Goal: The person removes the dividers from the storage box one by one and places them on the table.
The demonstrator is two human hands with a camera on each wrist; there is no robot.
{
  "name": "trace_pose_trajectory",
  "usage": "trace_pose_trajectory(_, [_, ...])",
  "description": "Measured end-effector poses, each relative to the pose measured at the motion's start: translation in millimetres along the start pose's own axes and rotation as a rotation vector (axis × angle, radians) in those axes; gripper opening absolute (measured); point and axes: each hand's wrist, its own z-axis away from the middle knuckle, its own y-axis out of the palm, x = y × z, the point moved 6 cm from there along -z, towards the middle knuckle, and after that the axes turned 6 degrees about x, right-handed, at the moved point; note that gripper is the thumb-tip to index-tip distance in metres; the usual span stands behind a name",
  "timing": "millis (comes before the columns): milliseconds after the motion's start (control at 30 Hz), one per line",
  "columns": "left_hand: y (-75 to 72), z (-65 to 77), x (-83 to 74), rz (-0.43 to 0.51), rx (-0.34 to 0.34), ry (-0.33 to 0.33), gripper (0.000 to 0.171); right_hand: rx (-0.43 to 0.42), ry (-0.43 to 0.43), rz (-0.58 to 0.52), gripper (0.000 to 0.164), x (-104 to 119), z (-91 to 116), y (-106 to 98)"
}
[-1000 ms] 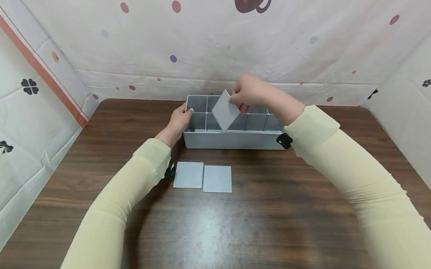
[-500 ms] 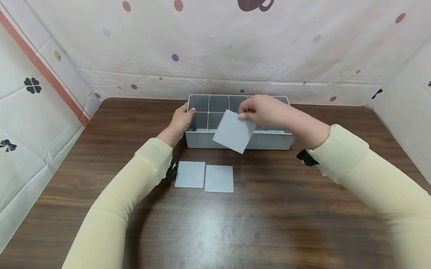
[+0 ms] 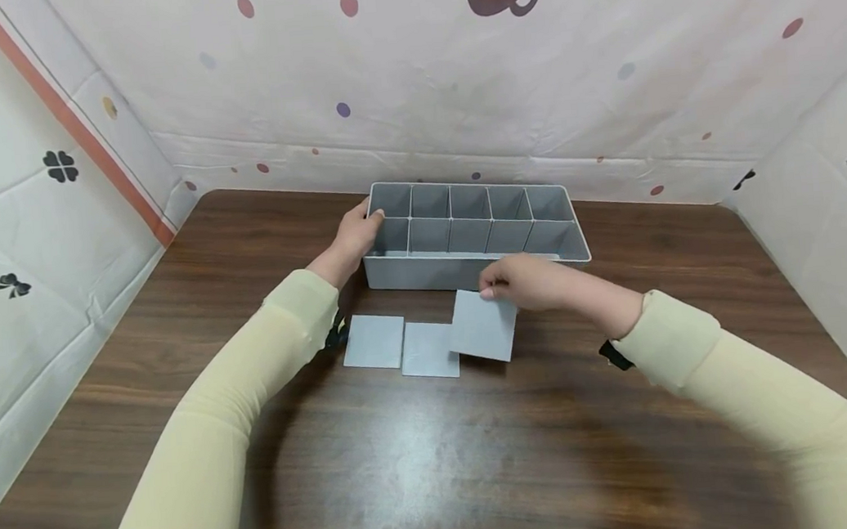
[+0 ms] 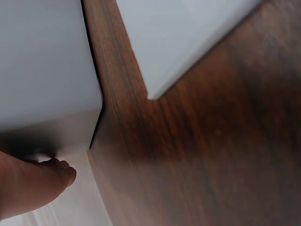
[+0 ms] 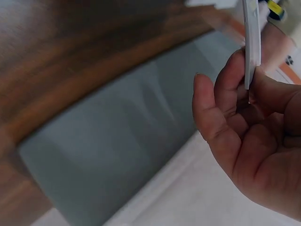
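Pinching square grey panel (image 3: 483, 330): right hand (image 3: 524, 280), in front of ten-compartment organizer box (image 3: 417, 274), left end gripped by left hand (image 3: 353, 235). Apparent step: setting out; next likely calls for level lowering beside two flat panels (image 3: 373, 342).

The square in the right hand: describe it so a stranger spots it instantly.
On the brown table, find the long grey divided box. In front of it, the right hand pinches a pale square. Two similar squares lie flat nearby; only this one is held.

Close wrist views, shared box (image 3: 413, 274)
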Motion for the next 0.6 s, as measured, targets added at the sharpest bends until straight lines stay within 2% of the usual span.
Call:
trace_pose_trajectory(133, [-0.3,-0.6,0.3,0.000,0.006,0.002,0.057,0.076,0.009,-0.028,0.027,-9,-1,18])
trace_pose_trajectory(333, [-0.3,-1.3,0.0,0.015,0.008,0.005,0.056,0.174,0.087,-0.048,0.026,-22,-5,40])
trace_pose_trajectory(600, [0.3,0.9,-1.6,0.002,0.008,0.001,0.056,0.184,0.178,-0.093,0.022,-36,-15,50])
